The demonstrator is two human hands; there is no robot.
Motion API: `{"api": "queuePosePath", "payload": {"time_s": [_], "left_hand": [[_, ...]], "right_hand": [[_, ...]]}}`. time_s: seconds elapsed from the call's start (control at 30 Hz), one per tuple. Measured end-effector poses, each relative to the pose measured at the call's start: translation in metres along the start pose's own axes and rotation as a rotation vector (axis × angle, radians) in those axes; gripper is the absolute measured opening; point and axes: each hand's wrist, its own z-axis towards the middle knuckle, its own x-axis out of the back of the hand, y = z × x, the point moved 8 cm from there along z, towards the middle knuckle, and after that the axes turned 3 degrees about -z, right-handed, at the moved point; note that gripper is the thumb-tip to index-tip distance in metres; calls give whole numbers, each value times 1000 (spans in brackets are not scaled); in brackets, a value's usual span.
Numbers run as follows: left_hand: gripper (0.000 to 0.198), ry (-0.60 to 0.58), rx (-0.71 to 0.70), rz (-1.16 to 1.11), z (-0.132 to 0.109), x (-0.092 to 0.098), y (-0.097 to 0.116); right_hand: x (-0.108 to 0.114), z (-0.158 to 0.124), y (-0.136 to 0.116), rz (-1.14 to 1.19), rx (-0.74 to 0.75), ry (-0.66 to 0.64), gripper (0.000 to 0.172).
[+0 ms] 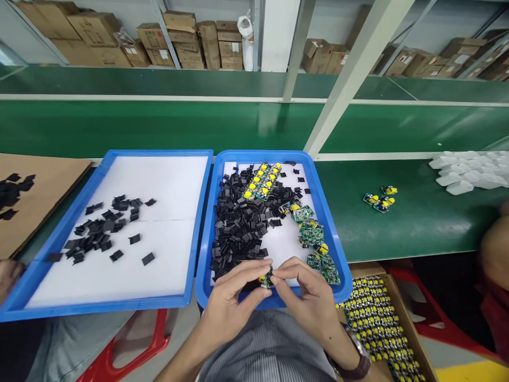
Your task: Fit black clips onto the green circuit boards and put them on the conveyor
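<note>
Small circuit board (268, 278) held at the 6 o'clock side of a blue tray (337, 233); clamped in the grip of left hand (237, 297), its 3 o'clock edge pinched by right hand (308, 293). From the board: black pieces (240, 228) heaped at 11 o'clock, yellow-topped panel (263, 180) laid at 12, loose boards (312, 233) clustered at 1 to 2. Further out, second tray (159, 153) placed at 10, filled carton (377, 318) at 4.

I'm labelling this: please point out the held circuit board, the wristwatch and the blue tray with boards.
Circuit board (268, 277), head view: its green part.
Wristwatch (361, 365), head view: its strap.
Blue tray (335, 233), head view: its right rim.
</note>
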Motion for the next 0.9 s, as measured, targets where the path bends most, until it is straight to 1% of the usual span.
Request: {"api": "queuePosePath", "payload": {"time_s": [0.17, 0.23, 0.3, 0.43, 0.53, 0.63, 0.7, 0.9], "left_hand": [[45, -14, 16, 11, -1, -1, -2], [47, -25, 4, 44, 0, -2, -2], [47, -42, -20, 88, 1, -4, 2], [47, -35, -32, 161, 2, -6, 9], [46, -25, -22, 160, 3, -9, 12], [43, 16, 7, 112, 2, -10, 9], [41, 44, 24, 77, 1, -9, 6], [37, 111, 80, -64, -3, -6, -4]], "right_hand": [[-1, -1, -2, -5, 31, -11, 15], [-1, -1, 2, 3, 11, 5, 15], [-1, 0, 10, 37, -40, 25, 12], [-8, -2, 32, 282, -223, -32, 5], [-7, -3, 39, 394, -304, -10, 5], [-5, -3, 35, 417, -292, 22, 4], [-4, -4, 31, 392, -269, 31, 4], [-2, -5, 14, 144, -124, 40, 7]]}}
